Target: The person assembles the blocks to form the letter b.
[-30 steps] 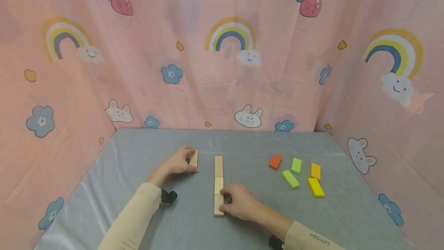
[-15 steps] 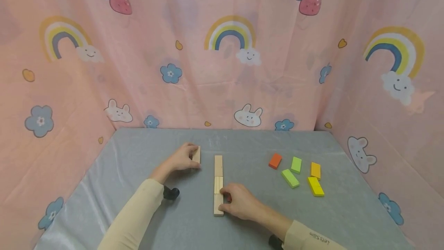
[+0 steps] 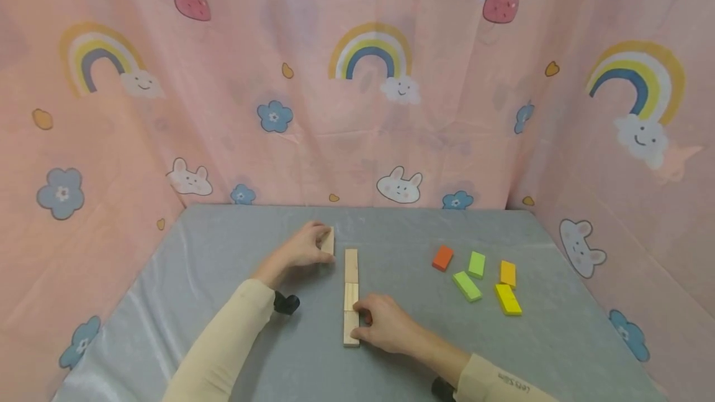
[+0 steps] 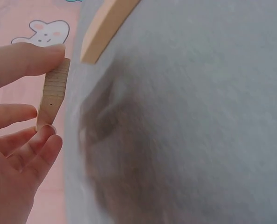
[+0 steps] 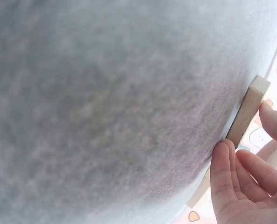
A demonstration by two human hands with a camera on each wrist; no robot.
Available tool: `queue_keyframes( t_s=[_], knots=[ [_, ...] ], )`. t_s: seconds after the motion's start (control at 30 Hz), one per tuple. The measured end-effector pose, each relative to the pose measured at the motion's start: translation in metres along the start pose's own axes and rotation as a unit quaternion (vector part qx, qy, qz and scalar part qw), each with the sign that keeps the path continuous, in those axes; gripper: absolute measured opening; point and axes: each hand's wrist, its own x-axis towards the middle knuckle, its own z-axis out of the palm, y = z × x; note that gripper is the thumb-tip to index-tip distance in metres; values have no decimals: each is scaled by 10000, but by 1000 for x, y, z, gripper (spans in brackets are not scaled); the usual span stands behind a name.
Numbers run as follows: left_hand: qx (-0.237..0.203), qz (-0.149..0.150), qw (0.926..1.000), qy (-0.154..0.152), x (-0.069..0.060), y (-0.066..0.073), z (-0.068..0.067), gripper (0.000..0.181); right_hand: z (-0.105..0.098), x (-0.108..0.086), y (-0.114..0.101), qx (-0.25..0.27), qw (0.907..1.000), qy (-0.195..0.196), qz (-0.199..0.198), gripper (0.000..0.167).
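Observation:
My left hand (image 3: 301,248) pinches a plain wooden block (image 3: 328,241) between thumb and fingers, left of the far end of a row. In the left wrist view the block (image 4: 55,91) is held by its ends above the cloth. Three plain blocks lie end to end in that row: the far one (image 3: 351,265), the middle one (image 3: 349,296) and the near one (image 3: 350,327). My right hand (image 3: 391,326) grips the near block from the right; the right wrist view shows thumb and fingertips on that block (image 5: 246,113).
On the grey cloth (image 3: 413,365) to the right lie a red block (image 3: 442,257), light green blocks (image 3: 476,264), (image 3: 467,286) and yellow-orange blocks (image 3: 508,273), (image 3: 508,299). A pink patterned curtain (image 3: 313,160) stands behind and at both sides.
My left hand has moved right and farther back with its block, closer to the far end of the row. My right hand has stayed at the near block.

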Motion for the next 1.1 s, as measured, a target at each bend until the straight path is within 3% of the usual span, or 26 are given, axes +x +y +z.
queue_keyframes(
  t_s=[0.53, 0.77, 1.1],
  knots=[
    [-399, -61, 9991, 149, 30, 22, 11, 77, -2, -1, 1, 98, 9998, -74, 132, 41],
    [-492, -86, 9985, 214, 45, 21, 19, 81, -3, -1, 0, 152, 9995, -126, 229, 41],
    [-387, -154, 9990, 149, 55, 17, 30, 79, -3, -1, -1, 242, 9995, -114, 174, 40]
  ],
)
